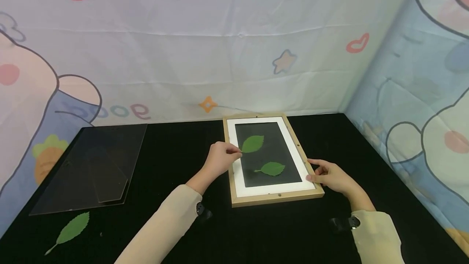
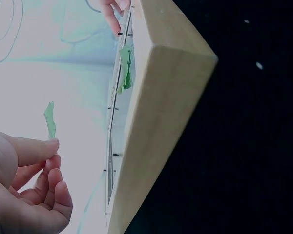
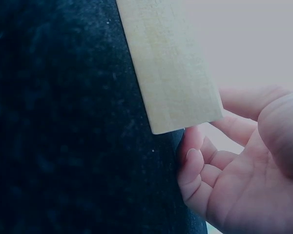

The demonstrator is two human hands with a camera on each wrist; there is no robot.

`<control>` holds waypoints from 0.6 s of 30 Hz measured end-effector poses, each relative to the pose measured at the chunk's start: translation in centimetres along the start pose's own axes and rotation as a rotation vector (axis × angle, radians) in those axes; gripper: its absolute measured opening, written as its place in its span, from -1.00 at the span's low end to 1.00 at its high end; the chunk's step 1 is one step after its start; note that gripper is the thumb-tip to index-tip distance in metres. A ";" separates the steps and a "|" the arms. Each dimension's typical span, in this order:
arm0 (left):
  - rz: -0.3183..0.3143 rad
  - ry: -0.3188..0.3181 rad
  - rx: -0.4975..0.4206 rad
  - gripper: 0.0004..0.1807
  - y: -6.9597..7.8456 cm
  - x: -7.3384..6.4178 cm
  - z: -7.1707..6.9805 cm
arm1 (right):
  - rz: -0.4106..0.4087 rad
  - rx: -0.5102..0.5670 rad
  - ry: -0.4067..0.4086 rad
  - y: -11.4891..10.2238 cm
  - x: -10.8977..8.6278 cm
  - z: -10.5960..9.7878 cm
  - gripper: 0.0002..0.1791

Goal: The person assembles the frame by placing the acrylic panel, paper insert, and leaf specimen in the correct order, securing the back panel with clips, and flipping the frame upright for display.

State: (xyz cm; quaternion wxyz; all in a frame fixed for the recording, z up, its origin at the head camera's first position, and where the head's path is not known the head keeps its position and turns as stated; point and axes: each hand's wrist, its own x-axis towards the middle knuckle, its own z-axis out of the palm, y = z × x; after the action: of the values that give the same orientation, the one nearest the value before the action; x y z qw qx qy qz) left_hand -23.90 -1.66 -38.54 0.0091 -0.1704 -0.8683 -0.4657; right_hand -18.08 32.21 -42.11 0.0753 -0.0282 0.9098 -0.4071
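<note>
My left hand (image 1: pixel 221 159) pinches a green leaf (image 1: pixel 253 144) by its stem end, between thumb and fingertips. In the left wrist view that leaf (image 2: pixel 50 121) points up from the fingertips, above the level of the frame. A light wooden picture frame (image 1: pixel 256 203) with a white mat lies below it, its dark middle bearing a second leaf (image 1: pixel 272 169). At the frame's right side, my right hand (image 1: pixel 332 176) holds the edge, thumb over the top. The right wrist view shows its other fingers (image 3: pixel 193 165) curled beside the wooden side (image 3: pixel 173 73).
Left on the black table, a dark transparent sheet (image 1: pixel 78 174) lies with a smaller clear piece (image 1: pixel 113 188) at its lower right. A third leaf (image 1: pixel 73 228) with a pale stem lies in front of it. A printed cloth (image 1: pixel 176 60) hangs behind the table.
</note>
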 end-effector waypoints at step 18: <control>0.035 -0.073 0.048 -0.86 0.6 2.6 2.3 | 0.004 -0.009 0.007 -0.1 -0.4 0.1 -0.24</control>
State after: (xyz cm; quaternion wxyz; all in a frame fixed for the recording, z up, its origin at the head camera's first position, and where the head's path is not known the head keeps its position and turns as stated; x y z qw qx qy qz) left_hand -25.79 1.26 -38.91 -0.0102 -0.2021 -0.8759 -0.4380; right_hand -17.64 32.13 -42.01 0.0729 -0.0253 0.9119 -0.4031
